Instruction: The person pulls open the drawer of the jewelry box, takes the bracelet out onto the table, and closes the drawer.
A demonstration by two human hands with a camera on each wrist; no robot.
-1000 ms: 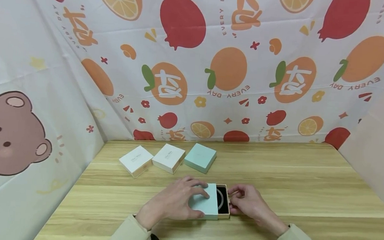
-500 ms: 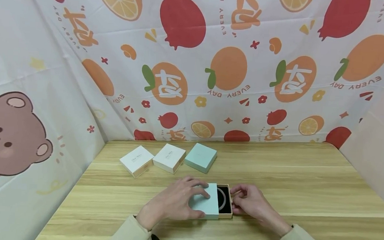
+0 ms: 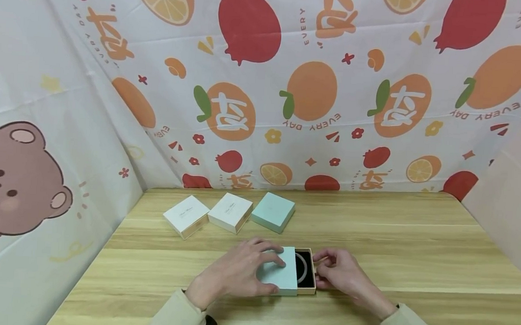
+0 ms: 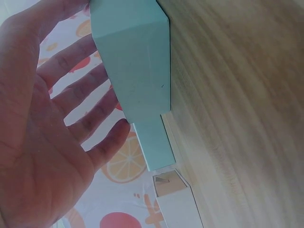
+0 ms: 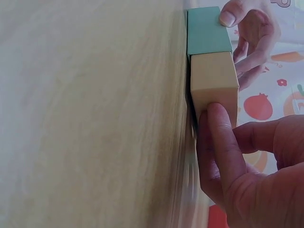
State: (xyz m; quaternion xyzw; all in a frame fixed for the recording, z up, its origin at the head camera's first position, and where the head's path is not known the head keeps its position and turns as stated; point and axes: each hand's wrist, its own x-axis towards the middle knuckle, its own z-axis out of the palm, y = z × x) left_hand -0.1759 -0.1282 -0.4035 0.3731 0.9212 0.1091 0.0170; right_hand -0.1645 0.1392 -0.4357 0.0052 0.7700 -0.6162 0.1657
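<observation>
A mint-green jewelry box (image 3: 288, 276) lies on the table in front of me, its cream drawer (image 3: 306, 291) pulled partway out to the right. On the drawer's black lining shows part of a pale ring-shaped bangle (image 3: 305, 269); the sleeve covers the rest. My left hand (image 3: 245, 271) grips the sleeve, thumb at the near side and fingers spread over the top. At the drawer's right end, my right hand (image 3: 339, 273) has its fingers bent and pinching. In the right wrist view, a fingertip (image 5: 217, 111) lies against the drawer's end face (image 5: 213, 95).
Behind the hands, two white boxes (image 3: 187, 215) (image 3: 230, 211) and another mint-green box (image 3: 273, 211) stand in a row on the wooden table (image 3: 397, 243). A fruit-print curtain (image 3: 264, 94) hangs along the table's far edge, with a bear-print one (image 3: 21, 179) at left.
The drawer has slid slightly farther right out of the sleeve, and my right hand has shifted right with it. Between half a second ago and now the hands barely differ.
</observation>
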